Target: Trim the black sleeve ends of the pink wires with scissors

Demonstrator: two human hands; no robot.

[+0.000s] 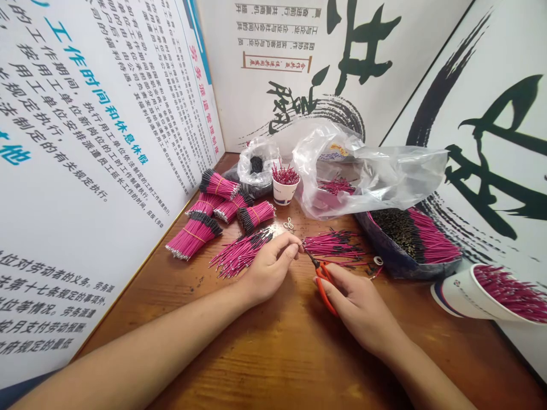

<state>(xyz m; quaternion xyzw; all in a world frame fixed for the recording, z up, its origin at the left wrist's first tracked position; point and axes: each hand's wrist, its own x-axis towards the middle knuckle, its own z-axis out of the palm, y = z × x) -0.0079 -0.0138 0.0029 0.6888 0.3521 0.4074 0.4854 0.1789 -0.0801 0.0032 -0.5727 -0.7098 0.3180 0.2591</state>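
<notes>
My right hand [354, 299] is closed around the orange handles of a pair of scissors [327, 285], whose dark narrow tip points up and left at my left fingertips. The fingers and thumb of my left hand [276, 262] are pinched together over the table; what they hold, if anything, is too small to make out. Beside the left hand lies a loose pile of pink wires [237, 253] with silvery ends. Just beyond the scissors' tip spreads another pile of pink wires with black ends [335, 245].
Rubber-banded wire bundles [192, 234] are stacked at the left. Behind stand a paper cup [284, 193] of wires and clear plastic bags [376, 176]. At right are a dark-sided container [388, 265] of wires and a tilted paper cup [459, 290]. Printed panels [273, 114] enclose the wooden table [256, 353].
</notes>
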